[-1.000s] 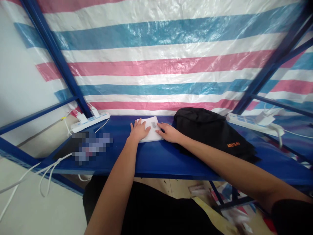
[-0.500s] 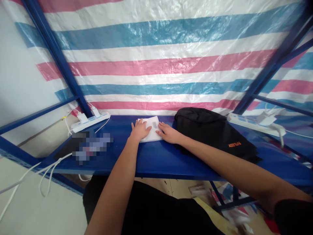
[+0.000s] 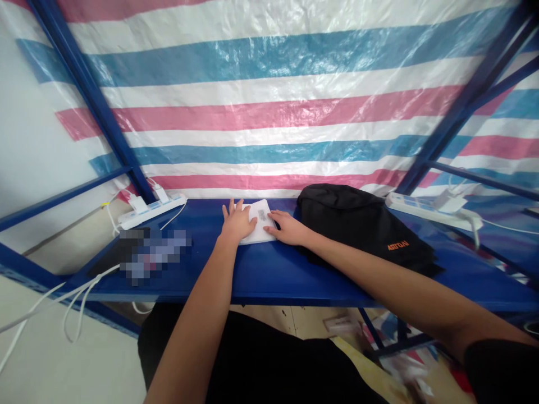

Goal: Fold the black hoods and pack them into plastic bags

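Observation:
A flat white packet [image 3: 259, 227] with a small block of grey print lies on the blue tabletop [image 3: 269, 280]. My left hand [image 3: 237, 223] rests along its left edge, fingers spread and pointing away from me, with the thumb on the white surface. At the right edge, my right hand [image 3: 289, 228] touches the packet with its fingertips and thumb, which are held apart. Both hands are open and neither is wrapped round it. Whether the packet is a booklet or an envelope I cannot tell.
A black cloth bag [image 3: 349, 219] with orange lettering lies right of my hands. White power strips stand at the left [image 3: 151, 212] and right [image 3: 433, 210]. A blurred-out item [image 3: 155, 255] and white cables [image 3: 95, 283] are at left. Blue metal posts frame a striped plastic sheet [image 3: 269, 106].
The view has shifted slightly, so the scene sits a little further left. My left hand's fingers are more spread at the packet's left edge. The packet has hardly moved.

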`<state>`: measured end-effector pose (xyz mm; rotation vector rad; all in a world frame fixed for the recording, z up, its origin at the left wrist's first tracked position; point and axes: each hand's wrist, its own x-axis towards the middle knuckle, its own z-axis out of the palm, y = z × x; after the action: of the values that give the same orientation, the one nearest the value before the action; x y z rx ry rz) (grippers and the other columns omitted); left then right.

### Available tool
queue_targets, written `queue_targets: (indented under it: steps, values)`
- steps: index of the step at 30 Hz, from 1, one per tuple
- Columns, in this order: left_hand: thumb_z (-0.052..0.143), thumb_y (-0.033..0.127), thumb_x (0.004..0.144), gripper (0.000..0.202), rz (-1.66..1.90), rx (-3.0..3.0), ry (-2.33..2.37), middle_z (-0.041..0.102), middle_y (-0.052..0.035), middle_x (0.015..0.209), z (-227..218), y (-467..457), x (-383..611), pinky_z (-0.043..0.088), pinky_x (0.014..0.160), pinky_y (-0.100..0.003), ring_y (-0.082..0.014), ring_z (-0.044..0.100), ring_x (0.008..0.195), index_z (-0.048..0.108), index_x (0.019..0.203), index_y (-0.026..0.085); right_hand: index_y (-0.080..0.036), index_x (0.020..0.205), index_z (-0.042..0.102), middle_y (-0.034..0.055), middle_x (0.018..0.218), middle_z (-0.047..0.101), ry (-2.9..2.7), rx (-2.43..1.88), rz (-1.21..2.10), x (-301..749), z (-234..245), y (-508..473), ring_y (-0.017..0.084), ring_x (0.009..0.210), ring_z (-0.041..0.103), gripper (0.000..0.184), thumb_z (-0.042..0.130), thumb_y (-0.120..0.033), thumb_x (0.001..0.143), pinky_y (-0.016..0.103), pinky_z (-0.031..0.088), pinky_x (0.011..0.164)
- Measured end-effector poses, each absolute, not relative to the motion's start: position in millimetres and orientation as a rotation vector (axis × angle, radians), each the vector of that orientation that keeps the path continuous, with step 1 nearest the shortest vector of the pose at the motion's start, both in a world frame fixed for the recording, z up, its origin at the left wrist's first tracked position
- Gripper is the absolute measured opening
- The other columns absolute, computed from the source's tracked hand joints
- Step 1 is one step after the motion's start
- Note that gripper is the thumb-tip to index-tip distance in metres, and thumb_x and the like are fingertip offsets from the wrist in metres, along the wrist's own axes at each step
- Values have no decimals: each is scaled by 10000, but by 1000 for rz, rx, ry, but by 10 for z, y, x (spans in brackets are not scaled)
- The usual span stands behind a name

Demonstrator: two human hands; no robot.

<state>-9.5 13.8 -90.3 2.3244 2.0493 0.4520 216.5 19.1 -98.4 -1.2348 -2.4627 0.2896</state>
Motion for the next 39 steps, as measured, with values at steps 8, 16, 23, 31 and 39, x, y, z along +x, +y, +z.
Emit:
queue_targets:
  steps: [8,16,23,31,39]
  values:
    - [519,329,1080,425,547,2496,1850,686,-107,1475,-890,132,21,449,1229,-503,-338,577,1406,752,1432,284,-117,1359,761,229,1246,675,-2545,-1142,-5,2134,-857,7,388,1191,631,520,544,-522,1115,554,481,1145]
    - [431,51,975,547,720,2560,1376,746,-97,1301,-902,231,23,555,1122,-343,-231,696,1213,834,1291,242,-104,1461,670,245,1469,627,-2640,-896,73,2081,-801,-142,391,1311,606,598,556,-574,1111,540,451,1207]
    - [516,199,1021,369,752,2483,1612,735,-120,1276,-826,154,8,549,1151,-371,-263,706,1203,858,1158,201,-128,1427,681,219,1392,698,-2649,-837,142,2110,-781,-164,375,1279,652,521,516,-527,1136,528,478,1183]
    - [715,266,932,234,710,2365,1818,771,-111,1269,-808,149,69,569,1113,-375,-297,730,1192,882,1091,228,-180,1373,756,179,1302,776,-2654,-805,160,2228,-605,-306,368,1229,717,454,612,-513,1100,514,509,1148]
    - [627,179,965,301,551,2162,2208,802,-121,1289,-744,228,-328,568,1090,-380,-315,751,1211,872,1133,228,-234,1370,794,124,1291,802,-2524,-1003,113,2990,-131,-377,365,1245,714,457,622,-542,1080,494,515,1158]
